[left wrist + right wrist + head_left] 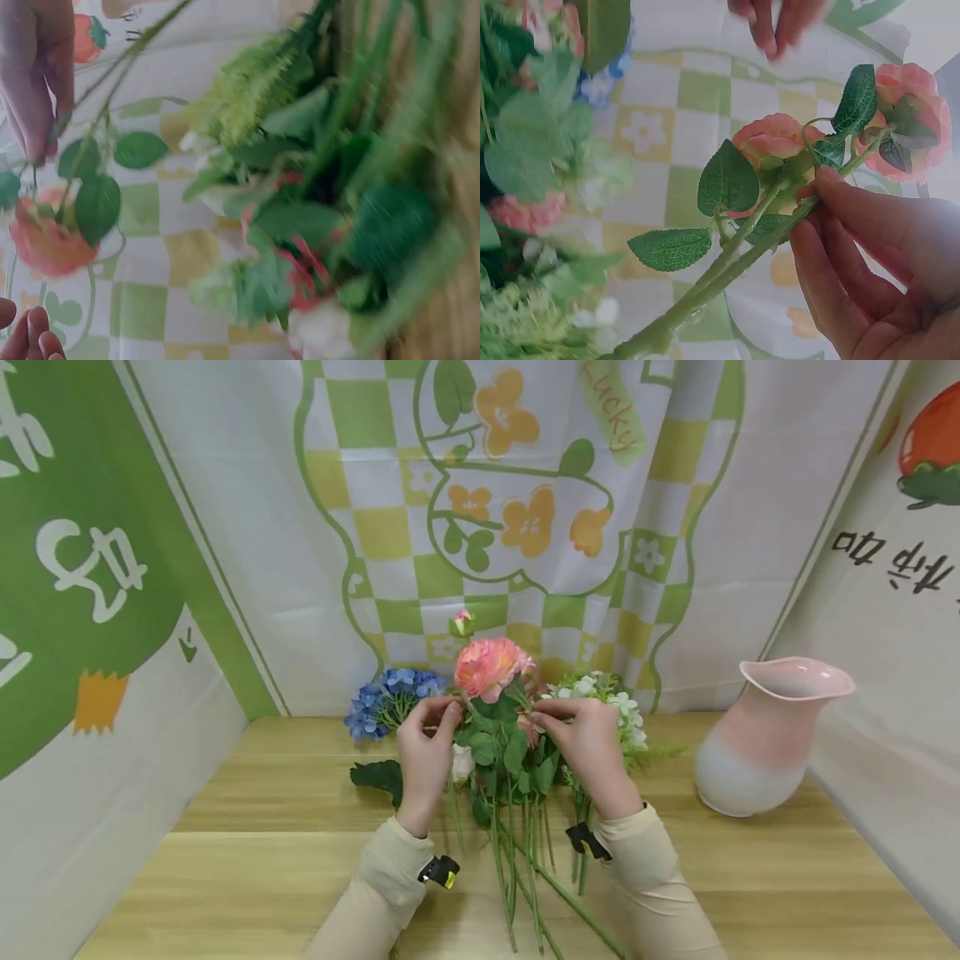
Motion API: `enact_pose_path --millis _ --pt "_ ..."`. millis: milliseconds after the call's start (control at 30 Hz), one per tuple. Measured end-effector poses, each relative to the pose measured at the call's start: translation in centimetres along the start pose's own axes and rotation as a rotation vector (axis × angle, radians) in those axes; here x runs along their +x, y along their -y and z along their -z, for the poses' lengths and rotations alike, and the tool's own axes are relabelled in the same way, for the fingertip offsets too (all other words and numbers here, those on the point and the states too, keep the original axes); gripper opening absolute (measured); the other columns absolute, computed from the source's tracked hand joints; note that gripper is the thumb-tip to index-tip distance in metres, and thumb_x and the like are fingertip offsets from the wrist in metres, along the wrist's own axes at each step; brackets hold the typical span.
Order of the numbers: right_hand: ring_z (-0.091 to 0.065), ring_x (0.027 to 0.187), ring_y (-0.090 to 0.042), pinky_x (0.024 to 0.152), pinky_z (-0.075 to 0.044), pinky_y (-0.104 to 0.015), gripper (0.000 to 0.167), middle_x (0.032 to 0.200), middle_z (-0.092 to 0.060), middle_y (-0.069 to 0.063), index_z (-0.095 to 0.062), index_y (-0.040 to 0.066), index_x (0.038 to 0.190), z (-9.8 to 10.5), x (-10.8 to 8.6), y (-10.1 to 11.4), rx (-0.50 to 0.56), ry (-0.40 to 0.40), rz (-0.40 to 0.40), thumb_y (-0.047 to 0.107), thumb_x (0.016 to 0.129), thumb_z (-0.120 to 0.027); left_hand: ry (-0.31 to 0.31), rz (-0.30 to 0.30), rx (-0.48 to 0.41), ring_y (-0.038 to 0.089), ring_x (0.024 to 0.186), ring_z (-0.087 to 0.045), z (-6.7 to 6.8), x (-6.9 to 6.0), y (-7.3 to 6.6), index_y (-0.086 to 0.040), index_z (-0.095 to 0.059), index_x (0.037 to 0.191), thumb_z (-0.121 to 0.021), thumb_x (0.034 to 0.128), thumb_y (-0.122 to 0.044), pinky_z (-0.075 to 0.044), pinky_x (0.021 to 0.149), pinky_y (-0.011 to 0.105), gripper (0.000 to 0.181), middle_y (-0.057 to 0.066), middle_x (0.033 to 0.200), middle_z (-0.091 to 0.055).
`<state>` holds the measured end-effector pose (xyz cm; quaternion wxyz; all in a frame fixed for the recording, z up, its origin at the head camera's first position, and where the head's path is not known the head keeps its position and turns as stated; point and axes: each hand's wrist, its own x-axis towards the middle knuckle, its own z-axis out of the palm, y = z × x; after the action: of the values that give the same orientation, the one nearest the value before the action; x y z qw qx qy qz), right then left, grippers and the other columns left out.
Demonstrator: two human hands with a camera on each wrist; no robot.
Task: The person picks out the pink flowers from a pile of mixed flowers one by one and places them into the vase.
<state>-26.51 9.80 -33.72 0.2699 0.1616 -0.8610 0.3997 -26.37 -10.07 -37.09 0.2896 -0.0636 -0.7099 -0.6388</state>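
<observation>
A pink flower (pixel 489 668) stands above the bunch; its leafy stem branches to a second pink bloom, and both blooms show in the right wrist view. My right hand (pixel 588 747) pinches a green stem (pixel 739 259) just below one bloom, between thumb and fingers (pixel 829 184). On the other side of the blooms is my left hand (pixel 427 752), thumb and fingertips bent toward each other. In both wrist views the left fingers (pixel 34 334) are apart from the flower, nothing visible between them. Green stems (pixel 510 860) hang or lie below the hands.
A pink and white vase (pixel 757 743) stands at the right of the wooden table (pixel 300 860). Blue flowers (pixel 390 697) lie behind the left hand, white ones (pixel 630 718) behind the right, and a white rose (pixel 461 762) between. A printed cloth (pixel 262 527) hangs behind.
</observation>
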Motion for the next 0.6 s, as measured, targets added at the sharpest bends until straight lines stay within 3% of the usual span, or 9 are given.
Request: enact_pose_path --millis 133,333,433,600 --pt "-0.071 0.075 -0.019 0.063 -0.057 -0.035 0.012 0.083 -0.075 -0.006 -0.078 0.011 0.089 1.0 1.0 -0.1 -0.032 -0.040 0.031 0.020 0.081 -0.075 0.007 -0.004 0.061 0.021 0.071 -0.056 1.7 0.1 1.1 -0.010 -0.069 0.105 -0.061 0.0933 -0.026 -0.045 0.056 0.024 0.022 0.013 0.092 -0.066" --pt "-0.071 0.073 -0.018 0.062 -0.056 -0.035 0.015 0.084 -0.075 -0.006 -0.078 0.012 0.091 2.9 2.7 -0.1 -0.075 -0.081 0.047 0.023 0.081 -0.075 0.000 0.006 0.078 0.013 0.059 -0.058 3.6 -0.4 2.1 -0.009 -0.064 0.113 -0.060 0.0936 -0.029 -0.051 0.051 0.027 0.028 0.007 0.094 -0.062" --pt "-0.072 0.074 -0.021 0.064 -0.057 -0.038 0.015 0.084 -0.075 -0.008 -0.078 0.009 0.091 3.8 3.5 0.0 -0.080 -0.113 0.073 0.021 0.081 -0.075 -0.016 0.001 0.139 0.009 0.072 -0.061 4.5 -0.7 2.3 -0.010 -0.064 0.114 -0.060 0.0935 -0.029 -0.050 0.066 0.025 0.028 0.007 0.100 -0.064" --pt "-0.072 0.077 -0.025 0.068 -0.057 -0.040 0.016 0.087 -0.074 -0.011 -0.077 0.007 0.091 5.1 5.2 0.2 -0.093 -0.141 0.105 0.019 0.081 -0.075 -0.044 -0.026 0.227 0.018 0.101 -0.056 6.3 -0.7 2.8 -0.010 -0.064 0.116 -0.061 0.0934 -0.026 -0.043 0.083 0.031 0.028 0.011 0.113 -0.064"
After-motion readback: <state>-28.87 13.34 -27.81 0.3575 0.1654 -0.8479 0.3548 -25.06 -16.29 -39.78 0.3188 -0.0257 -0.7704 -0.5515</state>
